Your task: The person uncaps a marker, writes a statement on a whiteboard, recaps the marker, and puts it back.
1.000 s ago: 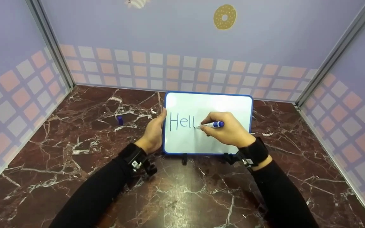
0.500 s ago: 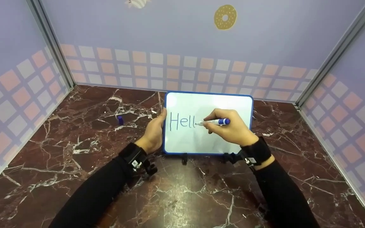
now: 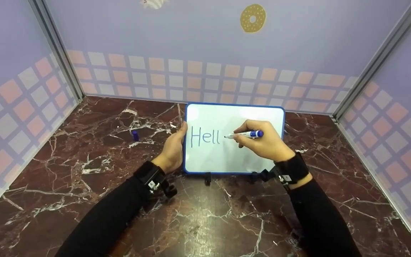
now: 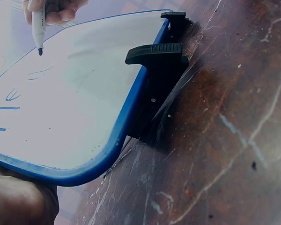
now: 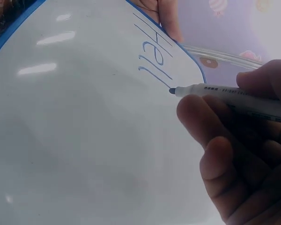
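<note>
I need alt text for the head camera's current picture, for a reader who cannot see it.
A person's right hand holds an uncapped marker just right of the blue letters "Hell" on a blue-framed whiteboard, while the left hand rests against the board's left edge. A small blue cap sits to the left on a dark red marbled table.

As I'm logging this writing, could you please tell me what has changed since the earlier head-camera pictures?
The right hand has moved right and slightly up the whiteboard, carrying the marker from the foot of the last l to its right. Nothing was grasped or released; the left hand at the whiteboard's left edge and the blue marker cap stayed put.
</note>
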Action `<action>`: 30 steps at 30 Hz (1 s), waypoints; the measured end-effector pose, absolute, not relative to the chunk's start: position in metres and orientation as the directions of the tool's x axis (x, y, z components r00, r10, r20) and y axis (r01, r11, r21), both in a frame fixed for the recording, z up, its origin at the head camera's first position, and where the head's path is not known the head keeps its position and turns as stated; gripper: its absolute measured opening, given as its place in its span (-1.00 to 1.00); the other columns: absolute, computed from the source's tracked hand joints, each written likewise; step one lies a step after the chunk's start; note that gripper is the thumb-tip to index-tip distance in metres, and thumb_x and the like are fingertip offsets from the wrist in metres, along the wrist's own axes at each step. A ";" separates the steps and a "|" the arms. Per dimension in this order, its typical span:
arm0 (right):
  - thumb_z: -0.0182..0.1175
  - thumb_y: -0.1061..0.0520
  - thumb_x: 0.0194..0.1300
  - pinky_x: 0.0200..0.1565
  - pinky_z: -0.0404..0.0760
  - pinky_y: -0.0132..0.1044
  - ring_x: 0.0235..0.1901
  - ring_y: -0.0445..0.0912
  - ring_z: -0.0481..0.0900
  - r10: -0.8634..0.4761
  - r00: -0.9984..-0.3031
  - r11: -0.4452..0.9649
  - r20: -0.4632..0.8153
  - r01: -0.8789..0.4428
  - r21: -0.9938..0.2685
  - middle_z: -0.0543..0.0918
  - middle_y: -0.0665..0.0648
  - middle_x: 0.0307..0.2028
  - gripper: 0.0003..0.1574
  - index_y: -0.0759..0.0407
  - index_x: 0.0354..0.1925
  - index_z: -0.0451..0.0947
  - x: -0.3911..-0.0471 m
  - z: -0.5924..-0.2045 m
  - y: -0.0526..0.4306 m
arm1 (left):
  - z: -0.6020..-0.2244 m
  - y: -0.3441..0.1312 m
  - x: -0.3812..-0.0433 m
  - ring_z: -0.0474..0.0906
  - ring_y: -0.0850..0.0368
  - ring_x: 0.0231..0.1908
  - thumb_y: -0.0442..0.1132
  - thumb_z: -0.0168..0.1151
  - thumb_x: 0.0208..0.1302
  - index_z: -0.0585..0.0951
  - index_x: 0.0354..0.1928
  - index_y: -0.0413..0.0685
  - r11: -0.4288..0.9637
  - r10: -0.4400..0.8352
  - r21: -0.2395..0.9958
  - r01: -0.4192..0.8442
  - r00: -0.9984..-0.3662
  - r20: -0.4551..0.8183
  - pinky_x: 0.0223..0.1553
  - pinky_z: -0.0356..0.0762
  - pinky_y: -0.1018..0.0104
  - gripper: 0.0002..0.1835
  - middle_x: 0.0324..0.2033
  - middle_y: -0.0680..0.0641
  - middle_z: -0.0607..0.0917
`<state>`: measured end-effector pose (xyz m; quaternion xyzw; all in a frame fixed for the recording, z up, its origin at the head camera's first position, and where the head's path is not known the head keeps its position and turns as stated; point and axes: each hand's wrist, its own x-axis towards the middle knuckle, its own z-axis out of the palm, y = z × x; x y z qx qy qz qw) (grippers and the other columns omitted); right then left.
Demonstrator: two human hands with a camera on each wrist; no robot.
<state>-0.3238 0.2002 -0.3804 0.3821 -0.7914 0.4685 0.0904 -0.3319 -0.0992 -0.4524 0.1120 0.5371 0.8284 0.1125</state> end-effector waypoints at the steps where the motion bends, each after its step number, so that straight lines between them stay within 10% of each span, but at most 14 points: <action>1: 0.46 0.31 0.49 -0.27 0.82 -0.26 -0.37 0.01 0.84 -0.523 -0.694 0.272 0.495 -0.686 -0.675 0.85 0.10 -0.23 -0.96 0.30 -0.12 0.81 -0.324 -0.380 0.200 | -0.452 -0.099 -0.332 0.80 -0.19 0.10 0.27 -0.23 0.81 0.59 0.46 -0.10 -0.397 0.308 0.915 -0.066 -0.949 0.065 0.12 0.78 -0.09 -0.30 0.20 -0.27 0.78; 30: 0.48 0.23 0.52 -0.33 0.71 -0.37 -0.37 -0.05 0.84 -0.541 -0.680 0.308 0.494 -0.707 -0.636 0.88 0.07 -0.20 -0.93 0.22 -0.09 0.83 -0.323 -0.385 0.195 | -0.452 -0.099 -0.331 0.82 -0.17 0.06 0.31 -0.23 0.80 0.58 0.47 -0.10 -0.403 0.310 0.912 -0.078 -0.949 0.056 0.08 0.80 -0.07 -0.28 0.20 -0.26 0.80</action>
